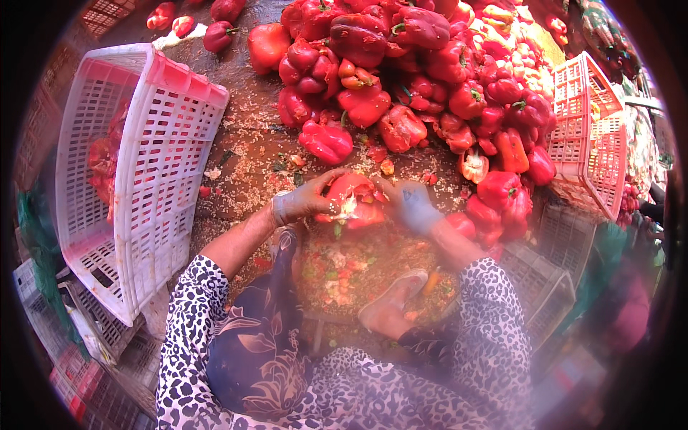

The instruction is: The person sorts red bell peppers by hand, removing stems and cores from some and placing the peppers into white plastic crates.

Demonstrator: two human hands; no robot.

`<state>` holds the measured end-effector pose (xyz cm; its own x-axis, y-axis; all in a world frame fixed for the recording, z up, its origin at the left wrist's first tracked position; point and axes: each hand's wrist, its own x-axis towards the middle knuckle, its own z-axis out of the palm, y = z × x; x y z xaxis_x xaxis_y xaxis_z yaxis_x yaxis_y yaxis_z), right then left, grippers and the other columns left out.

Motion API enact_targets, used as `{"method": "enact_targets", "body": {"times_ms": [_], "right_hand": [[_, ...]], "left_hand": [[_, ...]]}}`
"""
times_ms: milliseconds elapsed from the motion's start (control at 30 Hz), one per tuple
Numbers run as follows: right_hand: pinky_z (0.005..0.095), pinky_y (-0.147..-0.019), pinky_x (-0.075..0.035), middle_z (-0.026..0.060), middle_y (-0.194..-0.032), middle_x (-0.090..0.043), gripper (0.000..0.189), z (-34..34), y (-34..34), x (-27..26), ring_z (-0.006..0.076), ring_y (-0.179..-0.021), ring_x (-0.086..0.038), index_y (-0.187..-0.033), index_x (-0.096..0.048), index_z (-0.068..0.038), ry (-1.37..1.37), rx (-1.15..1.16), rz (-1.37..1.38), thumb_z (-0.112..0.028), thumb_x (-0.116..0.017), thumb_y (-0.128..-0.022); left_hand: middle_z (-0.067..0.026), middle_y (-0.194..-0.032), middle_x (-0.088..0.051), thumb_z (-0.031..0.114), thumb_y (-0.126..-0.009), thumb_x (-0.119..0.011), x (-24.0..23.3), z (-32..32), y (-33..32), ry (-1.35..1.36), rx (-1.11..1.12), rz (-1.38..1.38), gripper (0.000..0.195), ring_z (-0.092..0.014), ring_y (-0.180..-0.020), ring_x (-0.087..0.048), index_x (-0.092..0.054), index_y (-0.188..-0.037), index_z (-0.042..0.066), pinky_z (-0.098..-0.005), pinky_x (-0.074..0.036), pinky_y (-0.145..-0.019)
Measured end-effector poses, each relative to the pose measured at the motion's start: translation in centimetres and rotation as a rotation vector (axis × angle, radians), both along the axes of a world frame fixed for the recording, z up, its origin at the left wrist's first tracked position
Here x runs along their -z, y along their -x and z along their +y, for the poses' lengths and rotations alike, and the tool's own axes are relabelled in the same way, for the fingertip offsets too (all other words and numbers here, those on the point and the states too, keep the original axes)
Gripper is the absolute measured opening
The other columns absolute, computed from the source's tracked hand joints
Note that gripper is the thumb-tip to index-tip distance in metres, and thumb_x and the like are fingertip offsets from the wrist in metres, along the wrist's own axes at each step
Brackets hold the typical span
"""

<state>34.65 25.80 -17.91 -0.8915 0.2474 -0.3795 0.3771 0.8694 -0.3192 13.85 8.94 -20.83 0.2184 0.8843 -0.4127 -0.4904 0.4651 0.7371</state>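
Between my two hands is a red bell pepper (pixel 352 201), torn open so that its pale core shows, with a green stem at its lower side. My left hand (pixel 303 201) grips its left side, thumb near the core. At its right side my right hand (pixel 406 201) holds it with the fingertips; part of that hand is blurred. Both hands wear greyish coverings around the palm and wrist. Just beyond them a large heap of red bell peppers (pixel 371 70) lies on a wet brown surface (pixel 242 134) strewn with seeds.
A white and pink plastic crate (pixel 166 145) with red pieces inside stands tilted at the left. On the right are a pink crate (pixel 586 140) and grey crates (pixel 543 285). Seeds and pepper scraps (pixel 338 277) lie below the hands, beside a sandalled foot (pixel 395 301).
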Motion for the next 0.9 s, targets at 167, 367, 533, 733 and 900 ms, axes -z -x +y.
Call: {"method": "enact_targets", "body": {"times_ms": [167,367,533,733,900], "right_hand": [[0.0439,-0.062,-0.051,0.0119,-0.085,-0.066,0.055,3.2,-0.4,2.3,0.0314,-0.077,-0.066,-0.126,-0.052,-0.023,-0.158,0.006,0.027,-0.023,-0.072,-0.075],[0.0434,-0.084,-0.049,0.0140,-0.116,-0.061,0.062,4.9,1.8,-1.8,0.0330,-0.102,-0.061,-0.132,-0.050,-0.017,-0.309,0.264,0.045,-0.028,-0.073,-0.076],[0.0447,-0.092,-0.047,0.0168,-0.120,-0.061,0.060,0.1,0.7,-2.2,0.0367,-0.104,-0.060,-0.133,-0.050,-0.008,-0.043,0.595,0.331,-0.028,-0.072,-0.081],[0.0479,-0.099,-0.041,0.0178,-0.125,-0.056,0.059,-9.9,1.5,-4.4,0.0355,-0.114,-0.055,-0.130,-0.050,-0.004,0.000,0.584,0.763,-0.021,-0.073,-0.079],[0.0507,-0.106,-0.033,0.0118,-0.138,-0.044,0.065,-9.0,2.8,-5.6,0.0338,-0.126,-0.043,-0.136,-0.047,-0.015,-0.306,0.262,0.761,-0.029,-0.073,-0.078]], "left_hand": [[-0.0051,-0.140,-0.045,0.024,-0.071,-0.079,-2.9,-0.7,-0.5,-0.087,0.159,-0.197,0.094,-0.015,-0.129,-0.041,-0.029,-0.147,0.003,-0.0329,-0.028,-0.113],[-0.0082,-0.139,-0.044,0.018,-0.074,-0.077,-2.5,-0.9,-0.1,-0.012,-0.368,-0.031,0.090,-0.018,-0.128,-0.043,-0.026,-0.148,0.007,-0.0342,-0.036,-0.108],[-0.0107,-0.148,-0.033,0.030,-0.072,-0.083,-4.2,-2.4,-0.1,-0.279,-0.480,0.486,0.103,-0.022,-0.136,-0.035,-0.019,-0.150,0.006,-0.0385,-0.029,-0.112],[-0.0113,-0.150,-0.030,0.028,-0.074,-0.079,-7.7,-1.4,-0.5,-0.325,-0.607,0.323,0.100,-0.023,-0.138,-0.031,-0.018,-0.150,0.005,-0.0388,-0.028,-0.113],[-0.0079,-0.140,-0.042,0.024,-0.086,-0.066,-7.4,-1.3,0.0,0.030,-0.698,-0.184,0.077,-0.023,-0.123,-0.050,-0.023,-0.149,0.015,-0.0386,-0.048,-0.097]]}}
